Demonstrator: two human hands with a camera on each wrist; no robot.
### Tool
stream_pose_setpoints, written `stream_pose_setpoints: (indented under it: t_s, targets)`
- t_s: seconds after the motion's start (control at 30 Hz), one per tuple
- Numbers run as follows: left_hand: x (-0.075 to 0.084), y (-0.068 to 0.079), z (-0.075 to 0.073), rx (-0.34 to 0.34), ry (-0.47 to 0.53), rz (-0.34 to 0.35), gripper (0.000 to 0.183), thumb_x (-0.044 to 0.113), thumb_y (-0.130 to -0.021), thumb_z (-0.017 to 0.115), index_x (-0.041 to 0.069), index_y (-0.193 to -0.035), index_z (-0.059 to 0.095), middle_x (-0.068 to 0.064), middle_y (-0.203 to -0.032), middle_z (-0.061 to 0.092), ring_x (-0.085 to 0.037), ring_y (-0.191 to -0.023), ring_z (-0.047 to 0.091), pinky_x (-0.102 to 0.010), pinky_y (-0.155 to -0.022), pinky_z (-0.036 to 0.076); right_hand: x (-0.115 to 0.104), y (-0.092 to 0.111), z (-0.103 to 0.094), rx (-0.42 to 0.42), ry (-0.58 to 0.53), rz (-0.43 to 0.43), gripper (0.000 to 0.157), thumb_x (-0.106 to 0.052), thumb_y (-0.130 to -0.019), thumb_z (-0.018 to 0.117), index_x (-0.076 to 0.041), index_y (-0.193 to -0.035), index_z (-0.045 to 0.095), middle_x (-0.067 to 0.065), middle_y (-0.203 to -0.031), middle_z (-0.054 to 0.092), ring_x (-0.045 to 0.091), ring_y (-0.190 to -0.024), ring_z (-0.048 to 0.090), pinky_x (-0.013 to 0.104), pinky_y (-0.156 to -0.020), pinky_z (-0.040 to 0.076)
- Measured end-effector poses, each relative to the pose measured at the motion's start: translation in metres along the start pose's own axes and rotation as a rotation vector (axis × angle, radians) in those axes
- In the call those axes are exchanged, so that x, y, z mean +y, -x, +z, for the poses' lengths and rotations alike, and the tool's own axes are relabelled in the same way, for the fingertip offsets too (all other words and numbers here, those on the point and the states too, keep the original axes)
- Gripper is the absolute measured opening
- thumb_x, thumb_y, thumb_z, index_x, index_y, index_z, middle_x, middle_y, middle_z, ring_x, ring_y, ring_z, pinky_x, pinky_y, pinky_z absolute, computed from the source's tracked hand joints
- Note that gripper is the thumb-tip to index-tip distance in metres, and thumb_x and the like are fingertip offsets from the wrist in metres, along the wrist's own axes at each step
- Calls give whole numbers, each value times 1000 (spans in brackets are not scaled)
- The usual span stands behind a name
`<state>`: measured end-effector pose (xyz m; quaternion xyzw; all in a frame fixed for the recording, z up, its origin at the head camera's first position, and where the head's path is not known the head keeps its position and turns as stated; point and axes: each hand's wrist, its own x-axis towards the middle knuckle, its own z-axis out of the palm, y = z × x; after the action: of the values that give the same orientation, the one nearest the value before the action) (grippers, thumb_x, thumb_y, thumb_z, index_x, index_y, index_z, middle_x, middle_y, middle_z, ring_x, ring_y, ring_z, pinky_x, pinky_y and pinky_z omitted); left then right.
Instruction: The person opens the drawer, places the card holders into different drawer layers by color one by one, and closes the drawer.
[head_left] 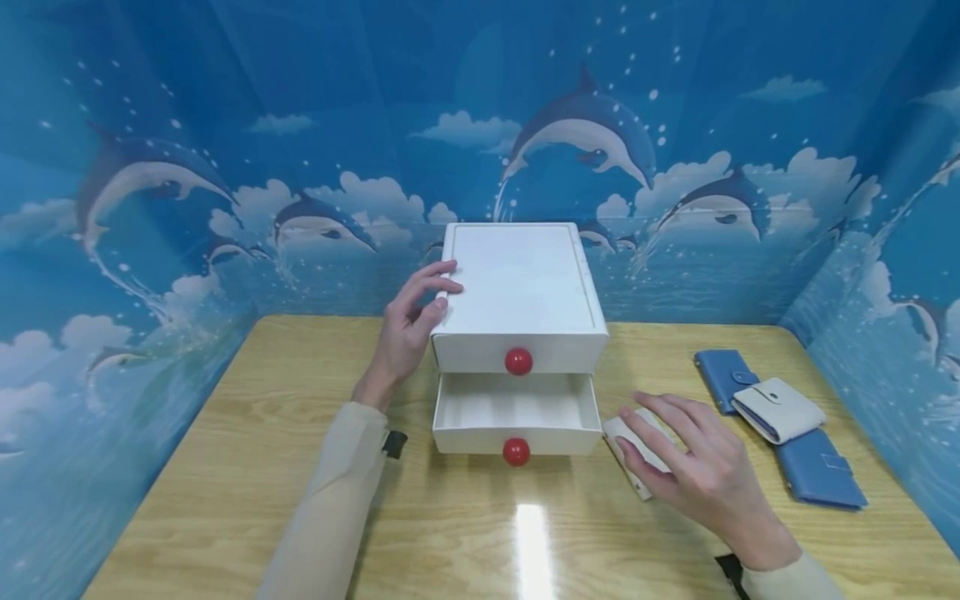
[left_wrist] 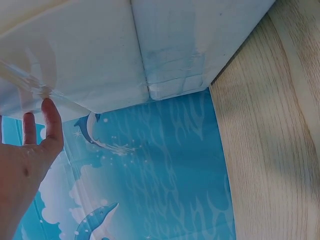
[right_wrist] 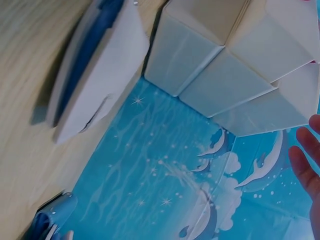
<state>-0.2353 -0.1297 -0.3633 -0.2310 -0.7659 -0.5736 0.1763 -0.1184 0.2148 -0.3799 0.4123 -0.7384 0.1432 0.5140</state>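
A white two-drawer box [head_left: 517, 279] with round red knobs stands in the middle of the table. Its lower drawer [head_left: 517, 412] is pulled out, and nothing shows inside; the upper one is closed. My left hand [head_left: 405, 325] rests on the box's left top edge, fingertips on the lid and thumb by the side. To the right of the drawer lies a white wallet [head_left: 648, 449], partly covered by my right hand [head_left: 697, 462], which hovers over it with spread fingers. In the right wrist view the wallet [right_wrist: 110, 65] shows a blue inside, apart from the fingers [right_wrist: 305, 160].
On the right, a second white wallet [head_left: 780, 409] overlaps two blue wallets [head_left: 723, 377], one behind and another blue wallet [head_left: 821, 471] in front. A dolphin-print curtain [head_left: 337, 125] closes off the wooden table [head_left: 247, 475] at the back and sides.
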Motion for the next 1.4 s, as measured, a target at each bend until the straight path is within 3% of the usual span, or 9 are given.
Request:
stream_pose_setpoints:
  t_s: [0.17,0.4,0.6,0.77,0.9,1.0,1.23,1.4]
  targets:
    - [0,0,0,-3,-2,-2,30,28,-103,49,12,-120,68,4,-154,51,-15,-150,38,-59,-114,41,2,8,-2,-24,9,19,36,-31,-101,56,-2,-97,77,20,-95,75,36,-74,67,46,-63,52]
    - [-1,0,0,-5,-1,-2,29,26,-103,50,11,-121,67,2,-155,51,-16,-151,37,-59,-114,41,7,30,-4,-156,23,84,42,-38,-103,52,-5,-110,77,18,-106,75,34,-82,68,47,-70,53]
    - [0,0,1,-7,1,1,30,26,-102,50,10,-121,67,2,-156,50,-18,-151,37,-59,-114,41,10,50,-6,-311,47,158,50,-47,-104,48,-8,-120,74,17,-116,73,34,-88,68,50,-70,57]
    - [0,0,0,-6,1,-2,30,27,-102,50,10,-121,67,2,-156,50,-18,-151,37,-60,-114,41,10,63,-9,-494,69,265,61,-58,-104,39,-12,-132,68,19,-127,68,37,-98,68,54,-78,57]
    - [0,0,0,-4,-1,-3,30,27,-102,50,11,-121,67,2,-155,51,-16,-151,37,-59,-114,41,8,70,-11,-647,76,364,59,-56,-97,60,-14,-138,63,19,-137,62,41,-106,66,58,-81,57]
    - [-1,0,0,-5,3,0,30,26,-102,49,10,-121,67,2,-155,50,-17,-151,37,-60,-113,42,6,73,-11,-753,76,423,66,-49,-85,76,-16,-141,61,19,-142,59,43,-112,65,60,-82,56]
    - [0,0,0,-3,14,-1,29,24,-103,50,9,-121,67,1,-156,50,-18,-152,36,-60,-116,38,3,73,-8,-953,75,510,69,-56,-84,76,-18,-140,63,21,-144,59,46,-113,65,61,-79,57]
    - [0,1,0,-4,14,-1,29,25,-103,49,10,-121,67,1,-156,50,-18,-152,36,-59,-116,39,2,73,-7,-1001,69,539,65,-56,-83,77,-18,-135,66,21,-139,62,45,-110,66,61,-78,57]
